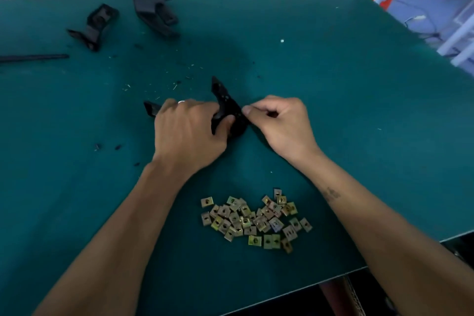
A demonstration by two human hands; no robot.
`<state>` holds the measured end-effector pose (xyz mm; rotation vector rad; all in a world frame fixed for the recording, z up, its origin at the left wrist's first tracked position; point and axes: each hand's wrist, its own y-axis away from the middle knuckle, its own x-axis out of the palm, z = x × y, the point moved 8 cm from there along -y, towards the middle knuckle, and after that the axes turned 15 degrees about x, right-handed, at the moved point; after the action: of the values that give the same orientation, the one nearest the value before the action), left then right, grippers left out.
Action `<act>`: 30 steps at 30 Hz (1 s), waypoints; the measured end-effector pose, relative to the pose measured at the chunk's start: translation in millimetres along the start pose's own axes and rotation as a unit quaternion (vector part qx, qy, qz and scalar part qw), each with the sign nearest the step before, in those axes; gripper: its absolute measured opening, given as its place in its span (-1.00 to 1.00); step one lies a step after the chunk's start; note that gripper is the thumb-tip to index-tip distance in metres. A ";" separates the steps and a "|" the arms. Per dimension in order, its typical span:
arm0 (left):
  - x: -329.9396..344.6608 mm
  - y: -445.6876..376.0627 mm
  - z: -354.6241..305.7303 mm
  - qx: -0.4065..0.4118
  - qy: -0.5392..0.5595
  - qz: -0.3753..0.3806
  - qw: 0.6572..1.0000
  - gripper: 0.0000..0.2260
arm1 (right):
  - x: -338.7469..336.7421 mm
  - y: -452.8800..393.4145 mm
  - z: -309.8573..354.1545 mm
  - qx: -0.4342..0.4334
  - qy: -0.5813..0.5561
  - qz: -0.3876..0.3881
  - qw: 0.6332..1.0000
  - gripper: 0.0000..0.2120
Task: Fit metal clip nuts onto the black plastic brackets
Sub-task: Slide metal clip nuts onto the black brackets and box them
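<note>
I have the black plastic bracket in the middle of the green tabletop, held between both hands. My left hand grips its lower left part, fingers curled over it and the thumb tucked against its underside; one end of the bracket pokes out past my knuckles on the far left. My right hand is curled in a pinch, thumb and forefinger closed at the bracket's right edge. I judge a clip nut is between those fingertips, but it is hidden and I cannot tell for sure.

So the step in hand looks like seating a nut onto this bracket's edge. The pile of metal clip nuts lies loose on the tabletop just in front of me, between my forearms and well clear of the bracket. Two more black brackets and lie at the far left near the wall, with a thin black strip at the left edge and small black flecks scattered about.

Next I would need to keep the bracket steady with my left hand and push the nut squarely along the edge until its hole lines up with the bracket's hole. Skewing it could jam the clip
</note>
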<state>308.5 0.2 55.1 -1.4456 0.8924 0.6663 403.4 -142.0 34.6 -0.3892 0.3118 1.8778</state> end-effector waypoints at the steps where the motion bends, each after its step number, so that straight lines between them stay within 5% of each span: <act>1: 0.4 0.2 1.3 0.000 0.001 0.001 1.000 -0.67 | -8.6 5.8 -2.6 0.006 -0.008 -0.007 1.000 -0.92; 7: -9.3 1.7 7.2 -0.030 0.018 -0.063 0.997 -0.62 | -37.6 78.5 -14.7 -0.032 0.068 0.203 0.976 -0.93; 20: -1.5 -0.3 3.4 -0.046 -0.017 -0.013 0.999 -0.80 | -44.5 102.2 -22.5 0.008 0.135 0.189 0.973 -0.79; 30: -9.8 -1.4 -0.1 -0.037 -0.021 -0.034 0.999 -0.76 | -34.3 109.6 -18.1 -0.051 0.151 0.216 0.963 -0.72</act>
<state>304.4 1.3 64.1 -1.5157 0.7894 0.6839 312.6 -214.6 35.1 -0.7270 0.5398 2.2686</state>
